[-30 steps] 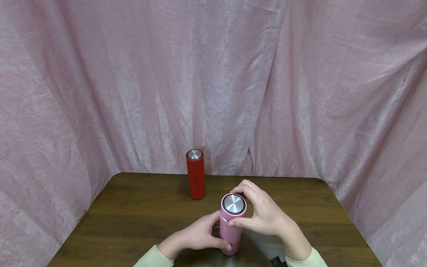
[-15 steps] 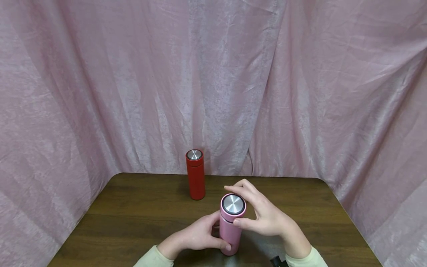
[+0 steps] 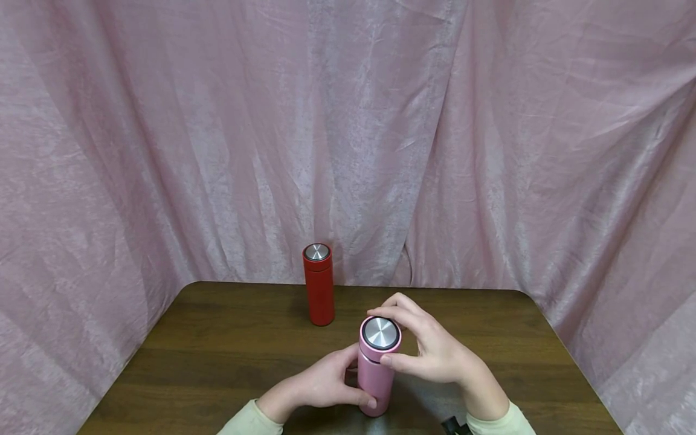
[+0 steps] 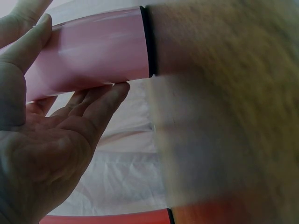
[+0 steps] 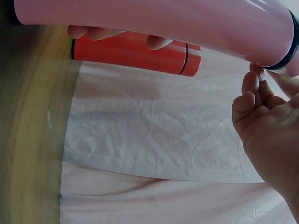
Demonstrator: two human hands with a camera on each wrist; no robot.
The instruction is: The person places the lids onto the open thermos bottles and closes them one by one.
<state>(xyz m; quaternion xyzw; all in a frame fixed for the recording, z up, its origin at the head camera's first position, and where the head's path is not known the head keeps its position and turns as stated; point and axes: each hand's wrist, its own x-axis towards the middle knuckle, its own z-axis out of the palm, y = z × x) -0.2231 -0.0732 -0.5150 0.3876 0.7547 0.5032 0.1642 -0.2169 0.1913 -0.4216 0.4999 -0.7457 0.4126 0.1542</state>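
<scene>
A pink thermos [image 3: 375, 383] with a brushed-metal disc on its lid [image 3: 381, 333] stands upright near the table's front. My left hand [image 3: 326, 382] grips its body low down, thumb in front and fingers round the far side. Up at the lid, my right hand [image 3: 429, 347] holds from the right, thumb by the dark seam and index finger along the far rim. In the right wrist view, the right hand [image 5: 271, 112] is at the lid end, and fingertips [image 5: 105, 32] of the left hand show past the body. The left hand [image 4: 56, 135] cups the thermos [image 4: 103, 49] in the left wrist view.
A red thermos [image 3: 319, 293] stands upright farther back, left of the pink one. The brown wooden table [image 3: 228, 338] ends at a pink velvet curtain [image 3: 348, 151]. A small black object [image 3: 452, 425] shows by the right sleeve.
My right fingers lifted off the lid's far rim and came back down to it; the thumb shifted right. A silvery line at the seam now looks dark. The left hand stayed still.
</scene>
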